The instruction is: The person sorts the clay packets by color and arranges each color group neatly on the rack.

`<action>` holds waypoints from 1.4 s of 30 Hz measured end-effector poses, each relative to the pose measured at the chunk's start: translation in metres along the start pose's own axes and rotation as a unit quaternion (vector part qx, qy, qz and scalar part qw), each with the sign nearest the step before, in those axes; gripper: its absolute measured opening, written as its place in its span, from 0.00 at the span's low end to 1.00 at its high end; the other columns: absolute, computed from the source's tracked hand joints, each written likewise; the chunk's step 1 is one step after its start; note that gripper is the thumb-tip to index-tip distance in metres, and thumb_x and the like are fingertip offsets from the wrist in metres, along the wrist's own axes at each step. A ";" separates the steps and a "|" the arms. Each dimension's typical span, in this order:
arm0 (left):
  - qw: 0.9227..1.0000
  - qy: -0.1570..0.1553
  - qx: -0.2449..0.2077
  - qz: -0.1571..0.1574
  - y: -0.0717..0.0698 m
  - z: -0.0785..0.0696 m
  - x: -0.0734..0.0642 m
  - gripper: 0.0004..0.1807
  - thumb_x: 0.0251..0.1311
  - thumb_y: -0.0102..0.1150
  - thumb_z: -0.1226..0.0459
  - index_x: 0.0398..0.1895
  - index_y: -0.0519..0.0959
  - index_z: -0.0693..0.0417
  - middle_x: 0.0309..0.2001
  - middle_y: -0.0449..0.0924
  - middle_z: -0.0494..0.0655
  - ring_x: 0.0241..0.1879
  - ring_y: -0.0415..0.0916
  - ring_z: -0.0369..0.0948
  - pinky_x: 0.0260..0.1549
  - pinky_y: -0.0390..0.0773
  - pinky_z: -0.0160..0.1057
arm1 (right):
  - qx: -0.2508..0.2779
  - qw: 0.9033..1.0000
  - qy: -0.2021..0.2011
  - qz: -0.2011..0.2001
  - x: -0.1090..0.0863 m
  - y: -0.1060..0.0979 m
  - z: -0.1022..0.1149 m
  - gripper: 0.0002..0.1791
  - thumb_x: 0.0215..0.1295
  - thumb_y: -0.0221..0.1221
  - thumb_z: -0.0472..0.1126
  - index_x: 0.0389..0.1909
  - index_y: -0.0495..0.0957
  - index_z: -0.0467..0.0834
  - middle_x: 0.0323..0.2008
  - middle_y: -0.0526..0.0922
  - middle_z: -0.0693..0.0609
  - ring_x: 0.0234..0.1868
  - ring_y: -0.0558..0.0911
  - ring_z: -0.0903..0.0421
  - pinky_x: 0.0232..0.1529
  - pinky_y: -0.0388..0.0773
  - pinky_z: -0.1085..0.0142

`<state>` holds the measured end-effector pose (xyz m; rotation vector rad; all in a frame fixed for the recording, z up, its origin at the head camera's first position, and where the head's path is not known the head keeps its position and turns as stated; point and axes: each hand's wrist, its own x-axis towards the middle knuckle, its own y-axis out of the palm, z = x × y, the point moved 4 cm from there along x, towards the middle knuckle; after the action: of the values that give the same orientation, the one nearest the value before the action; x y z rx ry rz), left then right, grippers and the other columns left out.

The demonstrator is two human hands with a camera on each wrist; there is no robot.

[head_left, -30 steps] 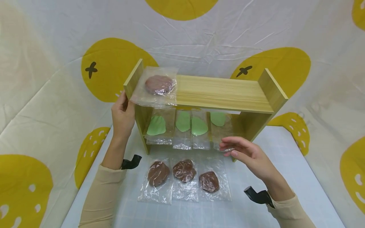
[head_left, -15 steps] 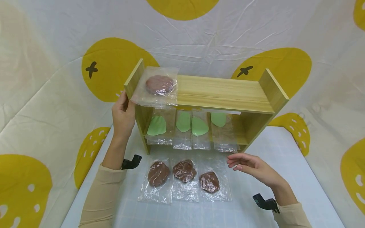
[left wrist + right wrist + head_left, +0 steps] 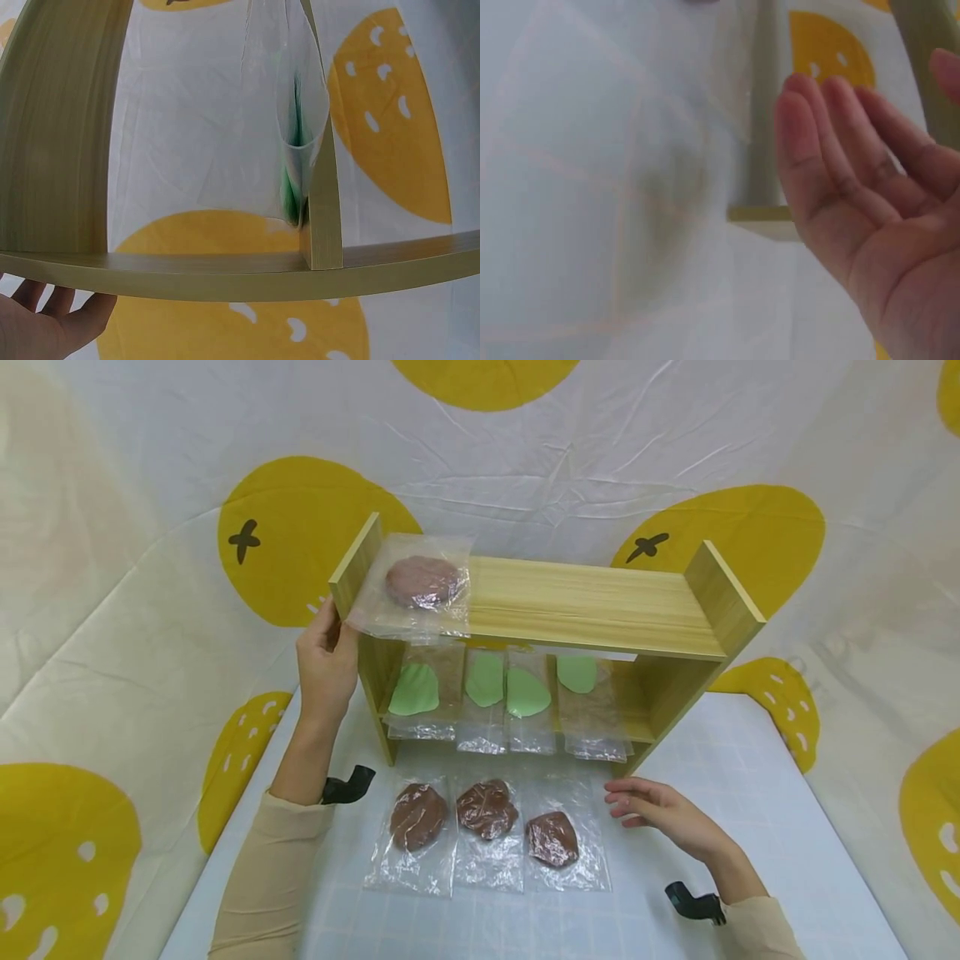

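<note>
My left hand (image 3: 327, 664) grips the left side panel of a small wooden shelf (image 3: 585, 602); in the left wrist view its fingers (image 3: 94, 319) lie against the panel's outer face. My right hand (image 3: 667, 814), fingers loosely bent and holding nothing, hovers near the shelf's front right foot. On the top board, at the left end, lies a clear bag with a reddish-brown flat lump (image 3: 423, 581), its edge overhanging the front. Several bags with flat green pieces (image 3: 528, 692) sit on the lower board. Three bagged brown lumps (image 3: 486, 810) lie in a row before the shelf.
A white table (image 3: 450, 927) with faint grid lines carries everything. Behind it hangs a pale cloth (image 3: 517, 468) with yellow printed shapes. Black camera mounts (image 3: 348, 785) sit on both wrists.
My right hand has drawn away from the rightmost green bag, coming down and right toward the table. The left hand keeps its hold on the shelf. The bags stay where they were.
</note>
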<state>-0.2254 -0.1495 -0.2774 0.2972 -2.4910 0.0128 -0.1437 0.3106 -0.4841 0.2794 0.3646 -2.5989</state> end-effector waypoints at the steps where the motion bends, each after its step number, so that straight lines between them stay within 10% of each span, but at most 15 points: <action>1: 1.000 0.002 0.002 0.000 0.000 -0.001 0.000 0.19 0.72 0.54 0.68 0.65 0.76 0.61 0.56 0.80 0.55 0.50 0.77 0.42 0.49 0.75 0.35 | -0.001 1.000 0.009 -0.008 0.001 -0.001 -0.003 0.28 0.78 0.51 0.43 0.68 0.63 0.27 0.63 0.69 0.27 0.59 0.75 0.32 0.53 0.78 0.56; 23: 1.000 0.003 0.006 0.003 0.001 -0.002 -0.001 0.21 0.72 0.54 0.69 0.66 0.74 0.62 0.59 0.79 0.56 0.52 0.76 0.42 0.52 0.74 0.36 | 0.054 0.995 0.064 -0.060 0.011 0.009 -0.037 0.30 0.79 0.50 0.44 0.67 0.60 0.23 0.57 0.75 0.29 0.52 0.81 0.38 0.49 0.80 0.51; 30: 1.000 0.007 0.006 0.001 -0.005 0.025 0.005 0.21 0.72 0.54 0.69 0.67 0.75 0.57 0.60 0.79 0.53 0.53 0.76 0.43 0.53 0.74 0.38 | 0.069 0.994 0.065 -0.058 0.017 0.016 -0.039 0.32 0.78 0.51 0.46 0.67 0.60 0.23 0.56 0.76 0.31 0.51 0.82 0.40 0.47 0.81 0.52; 42: 1.000 0.019 0.004 0.002 -0.006 0.026 0.005 0.20 0.72 0.56 0.65 0.66 0.77 0.52 0.59 0.80 0.50 0.53 0.77 0.45 0.54 0.74 0.39 | 0.114 0.988 0.075 -0.071 0.020 0.022 -0.039 0.32 0.77 0.53 0.47 0.65 0.64 0.23 0.53 0.80 0.37 0.43 0.82 0.48 0.41 0.82 0.59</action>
<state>-0.2431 -0.1586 -0.2964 0.2913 -2.4555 0.0291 -0.1450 0.2947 -0.5305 0.5498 0.1415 -2.7710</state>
